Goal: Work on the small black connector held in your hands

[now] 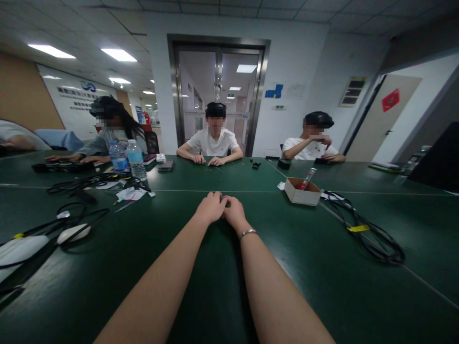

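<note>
My left hand (211, 206) and my right hand (233, 210) meet at the middle of the dark green table (287, 267), fingers curled and touching each other. A small dark object sits between the fingertips; I cannot make out what it is. A thin metal bracelet (248, 232) circles my right wrist. Both forearms stretch out over the table toward the hands.
An open cardboard box (301, 192) with a red-tipped tube stands to the right, beside coiled black cable (373, 236). Left: two water bottles (128, 160), cables, paper scraps, a white device (73, 233). Three people sit across the table; small dark parts (256, 165) lie near them.
</note>
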`<state>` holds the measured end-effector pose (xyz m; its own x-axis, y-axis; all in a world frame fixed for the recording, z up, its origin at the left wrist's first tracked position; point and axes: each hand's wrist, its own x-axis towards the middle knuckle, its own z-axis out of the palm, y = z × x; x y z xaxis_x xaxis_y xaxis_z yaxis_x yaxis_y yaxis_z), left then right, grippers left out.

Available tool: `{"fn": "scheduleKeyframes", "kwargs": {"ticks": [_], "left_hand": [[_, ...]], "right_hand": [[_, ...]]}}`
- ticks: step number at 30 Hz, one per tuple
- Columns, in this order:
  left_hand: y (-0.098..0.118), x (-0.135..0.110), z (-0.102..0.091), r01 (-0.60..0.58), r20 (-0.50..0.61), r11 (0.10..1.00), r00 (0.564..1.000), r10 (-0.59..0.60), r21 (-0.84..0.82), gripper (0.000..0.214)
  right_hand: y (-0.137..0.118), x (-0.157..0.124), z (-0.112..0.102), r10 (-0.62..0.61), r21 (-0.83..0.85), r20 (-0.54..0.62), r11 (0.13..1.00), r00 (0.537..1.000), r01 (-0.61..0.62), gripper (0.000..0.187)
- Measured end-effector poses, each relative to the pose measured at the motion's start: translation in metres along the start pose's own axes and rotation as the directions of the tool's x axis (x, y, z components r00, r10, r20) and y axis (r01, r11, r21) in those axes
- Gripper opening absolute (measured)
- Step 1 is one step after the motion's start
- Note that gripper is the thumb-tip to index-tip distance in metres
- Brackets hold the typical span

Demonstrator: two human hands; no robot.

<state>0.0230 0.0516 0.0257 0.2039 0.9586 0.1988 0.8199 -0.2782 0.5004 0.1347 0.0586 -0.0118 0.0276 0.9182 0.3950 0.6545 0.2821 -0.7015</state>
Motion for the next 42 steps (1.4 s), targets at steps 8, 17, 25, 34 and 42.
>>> {"fn": "scheduleKeyframes", "kwargs": {"ticks": [8,17,25,34,42], "left_hand": [[-0.029,0.001,0.024,-0.113,-0.2,0.941,0.979,0.051,-0.318,0.022],[-0.052,0.01,0.035,-0.11,-0.204,0.761,0.979,-0.03,-0.639,0.012],[-0.056,0.015,0.035,-0.08,-0.155,0.623,0.986,-0.068,-0.778,0.014],[-0.052,0.013,0.032,0.005,-0.07,0.572,0.992,-0.109,-0.82,0.012],[-0.053,0.013,0.032,0.03,-0.043,0.618,0.994,-0.103,-0.785,0.011]], "right_hand": [[0.002,-0.001,0.002,0.048,-0.04,-0.015,0.998,0.999,-0.049,0.012],[0.003,0.005,-0.002,0.227,0.589,0.231,0.741,0.946,-0.322,0.026],[0.0,0.003,-0.015,0.328,0.759,0.272,0.504,0.905,-0.411,0.007],[0.006,0.003,-0.01,0.297,0.759,0.252,0.53,0.921,-0.379,0.003],[0.006,0.001,-0.012,0.269,0.755,0.255,0.545,0.929,-0.365,0.008]]}}
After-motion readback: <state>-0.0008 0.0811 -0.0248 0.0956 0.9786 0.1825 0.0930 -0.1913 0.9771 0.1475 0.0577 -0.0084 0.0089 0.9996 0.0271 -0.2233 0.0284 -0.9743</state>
